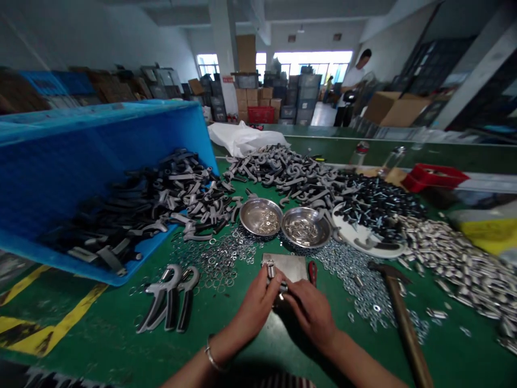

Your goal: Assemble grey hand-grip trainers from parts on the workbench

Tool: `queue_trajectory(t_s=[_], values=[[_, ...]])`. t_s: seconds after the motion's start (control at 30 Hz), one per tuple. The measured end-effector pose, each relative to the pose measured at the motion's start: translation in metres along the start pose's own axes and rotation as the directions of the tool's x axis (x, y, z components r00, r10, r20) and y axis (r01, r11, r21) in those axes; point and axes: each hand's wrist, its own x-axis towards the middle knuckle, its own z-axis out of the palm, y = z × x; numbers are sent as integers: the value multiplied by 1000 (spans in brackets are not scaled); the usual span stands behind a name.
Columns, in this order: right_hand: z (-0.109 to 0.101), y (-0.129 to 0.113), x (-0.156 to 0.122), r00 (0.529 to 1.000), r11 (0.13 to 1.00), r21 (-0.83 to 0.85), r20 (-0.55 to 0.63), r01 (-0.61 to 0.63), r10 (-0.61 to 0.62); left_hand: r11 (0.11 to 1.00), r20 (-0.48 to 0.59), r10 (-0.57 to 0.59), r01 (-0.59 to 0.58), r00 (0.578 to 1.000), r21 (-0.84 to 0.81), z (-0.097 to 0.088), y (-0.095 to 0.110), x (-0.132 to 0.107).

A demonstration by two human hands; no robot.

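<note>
Green workbench [100,345] carries a metal plate [293,267], and just over that plate the left hand [254,307] and right hand [311,315] grasp a small spring [270,268] with clenched fingers. 2 steel bowls [251,216] sit beyond the plate, a hammer [404,318] right of it, hand grippers [167,299] left of it.

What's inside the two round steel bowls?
The left round steel bowl and right round steel bowl hold heaps of small silvery metal pieces; the floors under the heaps are covered.
</note>
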Motion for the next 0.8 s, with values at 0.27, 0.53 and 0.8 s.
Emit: queue_trajectory(t_s=[0.27, 0.53, 0.8], values=[[-105, 97, 25, 913, 809, -512, 106, -289, 394, 988, 12, -100, 100, 995, -118, 9, -13, 17], [-167, 211, 117, 756, 466, -653, -262, -597, 600, 959, 18, -150, 150, 989, -241, 36, -8, 33], [-147, 143, 95, 803, 690, -426, -178, -584, 569, 796, -129, -245, 124, 961, -593, 16, -13, 33]])
